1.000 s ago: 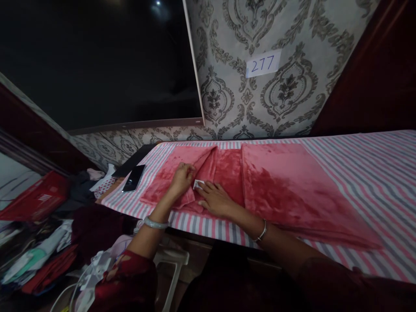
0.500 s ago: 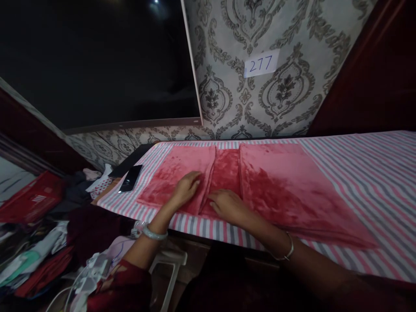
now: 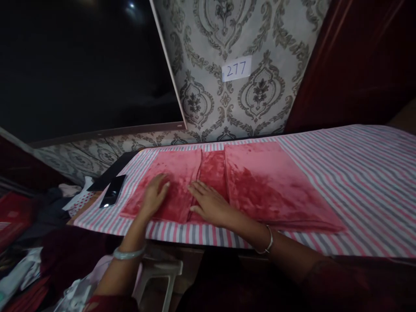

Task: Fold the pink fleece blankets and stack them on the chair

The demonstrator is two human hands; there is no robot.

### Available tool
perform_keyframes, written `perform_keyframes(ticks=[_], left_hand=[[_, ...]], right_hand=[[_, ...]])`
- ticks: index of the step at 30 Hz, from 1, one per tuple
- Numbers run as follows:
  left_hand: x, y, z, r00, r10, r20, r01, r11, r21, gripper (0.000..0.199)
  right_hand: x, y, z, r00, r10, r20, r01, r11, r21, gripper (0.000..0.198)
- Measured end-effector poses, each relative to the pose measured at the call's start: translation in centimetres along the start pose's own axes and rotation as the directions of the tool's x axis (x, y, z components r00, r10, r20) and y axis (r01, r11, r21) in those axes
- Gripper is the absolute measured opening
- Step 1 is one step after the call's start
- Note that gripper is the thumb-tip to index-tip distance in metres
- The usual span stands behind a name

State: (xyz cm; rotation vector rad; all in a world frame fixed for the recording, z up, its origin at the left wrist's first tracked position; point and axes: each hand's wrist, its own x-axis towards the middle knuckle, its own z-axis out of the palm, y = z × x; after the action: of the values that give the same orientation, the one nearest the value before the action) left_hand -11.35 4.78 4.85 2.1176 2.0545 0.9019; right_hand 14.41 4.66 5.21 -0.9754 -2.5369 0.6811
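A pinkish-red plush cloth (image 3: 276,186) lies on the table, its left and right parts folded inward with a darker strip between them. On the left folded part rests my left hand (image 3: 155,194), fingers apart and holding nothing. My right hand (image 3: 211,201) lies flat over the strip, its fingertips at the inner edge of the left fold. That hand is open too. Each wrist wears a bangle.
A pink, grey and white striped cover (image 3: 351,173) is spread beneath the cloth. Left of it lies a black phone (image 3: 113,190). A large screen (image 3: 87,65) stands behind. Below are a white stool (image 3: 162,275) and heaped clothes (image 3: 74,255).
My left hand has slid left across the left fold. My right hand has moved to that fold's inner edge and flattened. The view has turned somewhat to the right.
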Motion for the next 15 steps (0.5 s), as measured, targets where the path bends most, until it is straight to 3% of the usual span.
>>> perform_keyframes(ticks=[4, 7, 11, 15], left_hand=[[1.1, -4.2, -2.7, 0.943, -0.332, 0.025, 0.321, 0.925, 0.203, 0.053], [1.2, -6.0, -3.5, 0.881, -0.47, 0.056, 0.448, 0.867, 0.218, 0.061], [0.4, -6.5, -4.7, 0.819, -0.573, -0.013, 0.573, 0.819, -0.016, 0.058], [-0.7, -5.3, -6.6, 0.843, -0.538, 0.023, 0.518, 0.8, -0.303, 0.045]], right_hand=[[1.0, -0.2, 1.3, 0.994, -0.076, 0.076, 0.077, 0.997, -0.01, 0.071], [1.0, 0.3, 2.6, 0.985, -0.07, 0.157, 0.072, 0.997, -0.003, 0.072], [0.6, 1.0, 3.8, 0.987, -0.071, 0.144, 0.071, 0.997, 0.01, 0.076], [0.3, 0.9, 3.6, 0.987, -0.065, 0.15, 0.061, 0.998, 0.027, 0.079]])
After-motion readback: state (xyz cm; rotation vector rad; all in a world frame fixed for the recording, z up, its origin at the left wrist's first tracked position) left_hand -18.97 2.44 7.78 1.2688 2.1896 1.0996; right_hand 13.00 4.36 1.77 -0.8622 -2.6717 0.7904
